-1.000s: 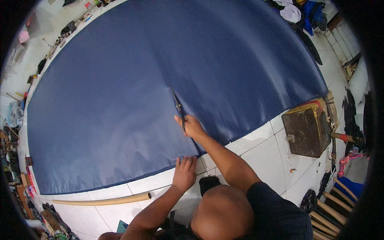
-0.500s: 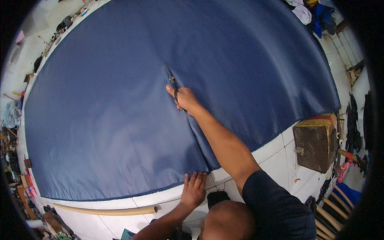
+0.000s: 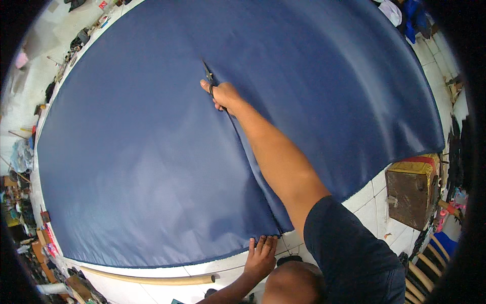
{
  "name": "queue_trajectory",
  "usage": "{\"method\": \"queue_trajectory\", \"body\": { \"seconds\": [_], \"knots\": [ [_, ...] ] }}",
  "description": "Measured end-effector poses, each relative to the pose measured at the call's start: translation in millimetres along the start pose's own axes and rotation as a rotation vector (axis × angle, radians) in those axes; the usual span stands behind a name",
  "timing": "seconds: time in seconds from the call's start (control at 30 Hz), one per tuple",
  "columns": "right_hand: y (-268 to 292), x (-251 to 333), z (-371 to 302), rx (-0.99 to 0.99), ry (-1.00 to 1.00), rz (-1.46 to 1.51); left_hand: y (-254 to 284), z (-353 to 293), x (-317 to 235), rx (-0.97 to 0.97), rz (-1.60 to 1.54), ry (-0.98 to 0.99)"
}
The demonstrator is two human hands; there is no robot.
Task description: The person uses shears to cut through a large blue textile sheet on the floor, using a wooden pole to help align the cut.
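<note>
A large dark blue sheet point(image 3: 136, 147), smooth and slightly shiny like coated fabric, lies spread over the floor. My right hand point(image 3: 224, 96) reaches far out over it, closed round the dark handles of a pair of scissors point(image 3: 208, 76). Their blades point away from me into the sheet. Behind them a long cut point(image 3: 248, 159) runs back to the near edge, beside my forearm. Left of the cut's near end, my left hand point(image 3: 261, 257) rests with its fingers laid flat on the sheet's edge.
White floor tiles point(image 3: 362, 205) show along the near edge. A cardboard tube point(image 3: 152, 278) lies there on the left. At the right, a worn brown box point(image 3: 409, 197) touches the sheet's corner. More tubes point(image 3: 422, 271) stand at lower right; clutter point(image 3: 23, 157) lines the left side.
My right hand has pushed the scissors farther away along the sheet, and the cut is longer. My left hand stays at the near edge. The view has shifted slightly.
</note>
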State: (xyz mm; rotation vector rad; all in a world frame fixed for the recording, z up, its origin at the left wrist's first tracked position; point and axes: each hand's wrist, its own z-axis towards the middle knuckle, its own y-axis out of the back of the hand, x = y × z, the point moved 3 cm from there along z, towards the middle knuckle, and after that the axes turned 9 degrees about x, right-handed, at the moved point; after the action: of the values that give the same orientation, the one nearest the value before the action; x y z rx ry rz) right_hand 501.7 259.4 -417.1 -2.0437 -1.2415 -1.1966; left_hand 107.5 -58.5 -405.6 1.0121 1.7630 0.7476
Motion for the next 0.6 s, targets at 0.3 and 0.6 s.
{"method": "queue_trajectory", "body": {
  "seconds": [0.3, 0.6],
  "knots": [
    [-6.0, -0.8, 13.7, -0.008, 0.061, 0.022, 155.0, 112.2, 120.6, -0.516, -0.428, 0.283],
    [-4.6, -3.5, 14.1, 0.009, 0.003, 0.047, 250.6, 257.1, 267.5, -0.788, 0.099, 0.521]
  ]
}}
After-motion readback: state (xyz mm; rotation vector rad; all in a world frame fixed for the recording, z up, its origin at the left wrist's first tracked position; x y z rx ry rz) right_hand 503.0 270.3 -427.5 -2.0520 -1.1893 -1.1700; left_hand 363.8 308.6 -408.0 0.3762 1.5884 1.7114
